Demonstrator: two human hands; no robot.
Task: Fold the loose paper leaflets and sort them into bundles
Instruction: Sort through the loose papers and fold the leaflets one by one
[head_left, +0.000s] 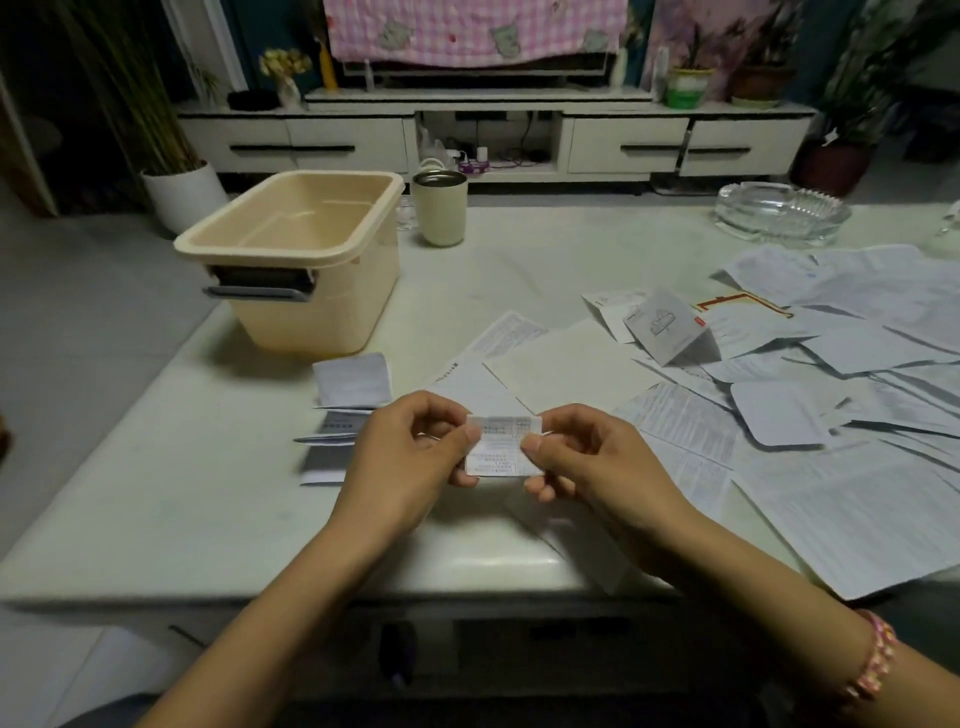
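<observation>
Both hands are up over the near edge of the table (156, 493), the left hand (410, 452) and right hand (587, 457) each pinching one side of a small folded leaflet (503, 446) between thumb and curled fingers, likely to press its crease. Folded ones (353, 382) lie just left; the loose pile (831, 395) spreads right, within reach; the tub (291, 249) waits behind.

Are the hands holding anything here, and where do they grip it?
A small folded leaflet: left hand pinches its left edge, right hand its right edge.
</observation>
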